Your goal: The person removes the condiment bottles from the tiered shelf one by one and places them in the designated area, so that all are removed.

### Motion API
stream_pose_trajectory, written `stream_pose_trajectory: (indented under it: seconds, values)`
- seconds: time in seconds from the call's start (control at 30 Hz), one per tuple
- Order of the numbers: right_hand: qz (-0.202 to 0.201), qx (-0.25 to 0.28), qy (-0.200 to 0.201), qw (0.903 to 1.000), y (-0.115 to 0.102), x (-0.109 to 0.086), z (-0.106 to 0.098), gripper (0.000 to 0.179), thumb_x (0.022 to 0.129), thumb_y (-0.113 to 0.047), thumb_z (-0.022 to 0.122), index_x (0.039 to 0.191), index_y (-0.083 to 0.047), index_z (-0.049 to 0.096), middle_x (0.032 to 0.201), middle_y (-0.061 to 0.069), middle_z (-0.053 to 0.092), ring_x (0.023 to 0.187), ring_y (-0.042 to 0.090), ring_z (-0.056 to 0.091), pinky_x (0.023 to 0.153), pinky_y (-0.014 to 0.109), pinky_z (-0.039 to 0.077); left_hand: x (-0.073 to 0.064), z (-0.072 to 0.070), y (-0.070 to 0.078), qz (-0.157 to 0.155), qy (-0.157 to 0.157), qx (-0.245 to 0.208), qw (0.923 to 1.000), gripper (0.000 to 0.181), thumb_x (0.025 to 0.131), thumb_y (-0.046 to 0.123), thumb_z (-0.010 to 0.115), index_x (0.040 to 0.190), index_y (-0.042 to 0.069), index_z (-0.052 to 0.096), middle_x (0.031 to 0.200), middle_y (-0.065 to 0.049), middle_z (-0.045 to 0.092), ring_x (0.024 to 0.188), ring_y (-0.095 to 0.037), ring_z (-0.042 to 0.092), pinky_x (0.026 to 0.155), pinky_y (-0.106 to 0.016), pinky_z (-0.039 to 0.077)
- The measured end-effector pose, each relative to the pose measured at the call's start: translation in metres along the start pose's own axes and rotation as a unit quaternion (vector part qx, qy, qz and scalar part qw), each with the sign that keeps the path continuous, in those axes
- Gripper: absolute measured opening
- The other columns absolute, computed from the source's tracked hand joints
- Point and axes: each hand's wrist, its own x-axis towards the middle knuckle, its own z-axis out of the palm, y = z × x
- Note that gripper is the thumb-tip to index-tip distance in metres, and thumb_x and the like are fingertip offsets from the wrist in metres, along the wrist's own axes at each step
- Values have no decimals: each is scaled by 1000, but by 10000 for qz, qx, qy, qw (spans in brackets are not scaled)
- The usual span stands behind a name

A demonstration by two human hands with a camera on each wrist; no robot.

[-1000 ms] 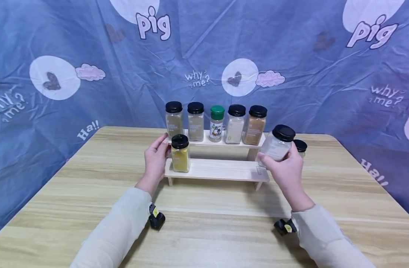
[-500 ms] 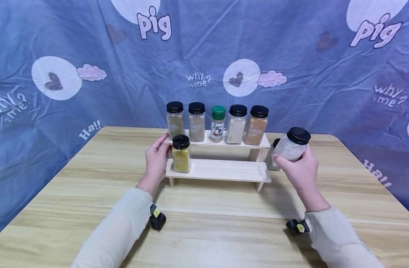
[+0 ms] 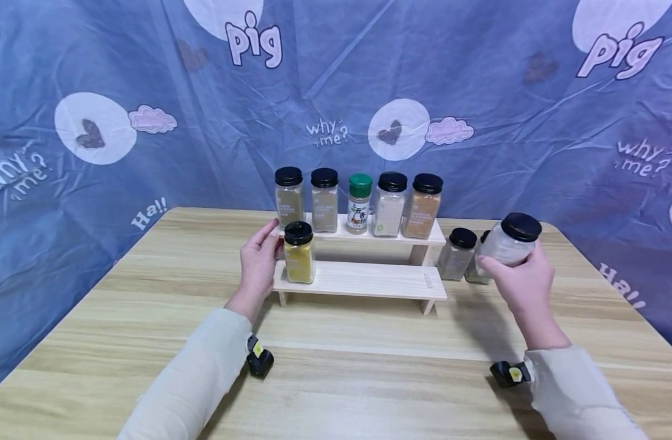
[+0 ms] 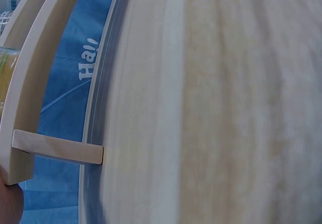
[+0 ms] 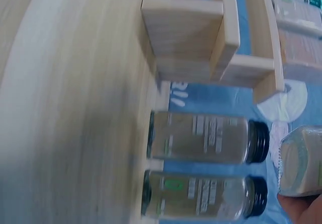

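My right hand [image 3: 525, 278] grips a black-lidded spice jar [image 3: 501, 245], tilted and raised over the table on the right; its pale contents and base show in the right wrist view. Just behind it, two black-lidded jars stand side by side: one greyish [image 3: 455, 260], the other [image 3: 475, 275] partly hidden by the held jar. My left hand [image 3: 258, 260] holds the left end of the two-tier wooden rack [image 3: 369, 280]. In the left wrist view a fingertip [image 4: 11, 204] touches the end of a shelf board. A yellow spice jar [image 3: 299, 264] stands at the left of the lower tier.
Along the upper tier stand several jars, among them a green-capped one [image 3: 359, 208] and an orange-brown one [image 3: 422, 214]. The rack rests on a wood-grain table [image 3: 369, 379]. A blue printed cloth [image 3: 247, 140] hangs behind the table.
My right hand has moved right with the held jar, away from the rack's right end, uncovering the two jars standing there. My left hand stays at the rack.
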Motion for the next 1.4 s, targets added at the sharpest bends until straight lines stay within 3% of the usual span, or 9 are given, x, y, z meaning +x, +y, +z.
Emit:
stream_pose_trajectory:
  seconds: [0.57, 0.8, 1.17, 1.4]
  values:
    - [805, -202, 241, 9963, 23, 19, -22, 47, 66, -3, 70, 102, -29, 55, 79, -21, 52, 75, -3, 49, 66, 9, 39, 0, 1, 0, 26, -25, -13, 10000, 35, 95, 4, 47, 130, 0, 50, 131, -15, 51, 80, -2, 59, 79, -14, 52]
    - [820, -432, 363, 9950, 33, 28, -29, 48, 64, -5, 72, 97, -34, 53, 78, -23, 50, 75, -4, 46, 69, 9, 36, -1, 1, 0, 37, 24, 49, 10000, 35, 95, 3, 47, 129, 0, 51, 130, -17, 52, 78, -1, 59, 77, -13, 52]
    - [1241, -663, -268, 9897, 47, 42, -40, 52, 70, -11, 75, 105, -35, 46, 87, -22, 46, 81, -5, 43, 77, 12, 39, -2, 0, 1, -15, 48, 145, 9999, 35, 95, 4, 47, 130, 2, 51, 130, -14, 51, 80, -1, 59, 78, -13, 52]
    - [1140, -602, -590, 9899, 57, 48, -43, 51, 73, -12, 75, 106, -36, 45, 89, -23, 45, 81, -6, 43, 81, 15, 40, -2, 1, 1, 2, 63, 152, 9999, 35, 94, 3, 47, 129, 2, 52, 131, -14, 52, 79, -2, 59, 77, -13, 52]
